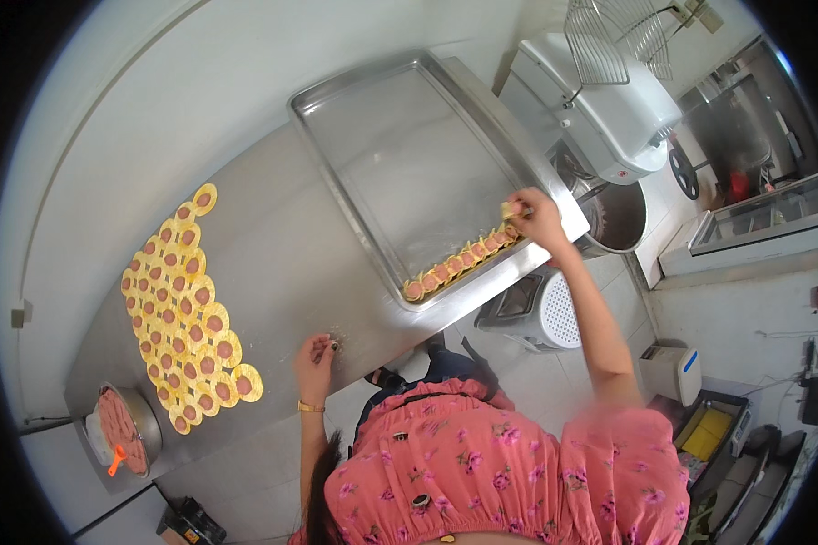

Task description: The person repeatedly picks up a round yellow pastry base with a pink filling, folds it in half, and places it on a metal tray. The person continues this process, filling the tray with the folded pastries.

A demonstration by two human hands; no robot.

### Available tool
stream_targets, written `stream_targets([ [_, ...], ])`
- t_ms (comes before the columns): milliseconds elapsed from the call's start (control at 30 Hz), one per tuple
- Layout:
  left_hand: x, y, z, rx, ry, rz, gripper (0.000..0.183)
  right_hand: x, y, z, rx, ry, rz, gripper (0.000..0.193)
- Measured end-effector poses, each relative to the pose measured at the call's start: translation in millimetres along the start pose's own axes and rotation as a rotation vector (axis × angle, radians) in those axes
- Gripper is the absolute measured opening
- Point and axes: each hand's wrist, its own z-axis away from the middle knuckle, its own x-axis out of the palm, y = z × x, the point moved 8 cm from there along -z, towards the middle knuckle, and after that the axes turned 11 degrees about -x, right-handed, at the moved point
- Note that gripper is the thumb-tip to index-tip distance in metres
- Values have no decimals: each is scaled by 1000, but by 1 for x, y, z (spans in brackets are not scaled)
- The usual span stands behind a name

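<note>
My right hand (538, 220) is at the near right corner of a large metal tray (400, 127), its fingers closed on a small filled dough piece (510, 210). A row of filled dough pieces (459, 263), yellow with pink filling, lines the tray's near edge just below it. My left hand (314, 363) rests by the table's front edge with curled fingers, beside a few crumbs. A small dark spot shows at its fingertips, too small to name. Farther left, flat yellow dough rounds (180, 313), each with a dab of pink filling, lie close together in rows.
A metal bowl of pink filling (123, 427) with an orange-handled tool (116, 460) stands at the table's left end. A white mixer (599, 100) with a metal bowl (619, 218) stands right of the table (272, 236). A white perforated container (561, 307) sits below the front edge.
</note>
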Motion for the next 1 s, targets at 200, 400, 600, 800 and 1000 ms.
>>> stream_targets([
  [200, 45, 10, -3, -26, -3, -41, 20, -4, 88, 11, -21, -198, 39, 23],
  [400, 83, 35, -7, -11, -6, -49, 19, 17, 107, 14, -49, -439, -80, 21],
  [600, 100, 43, -3, -43, 11, -59, 20, 23, 111, 10, -9, -584, -214, 25],
  [800, 119, 46, -3, -79, -50, -4, 25, 29, 111, 1, -137, -624, -152, 28],
  [1000, 130, 49, -7, -92, -66, -47, 27, 33, 113, 1, -140, -640, -160, 30],
])
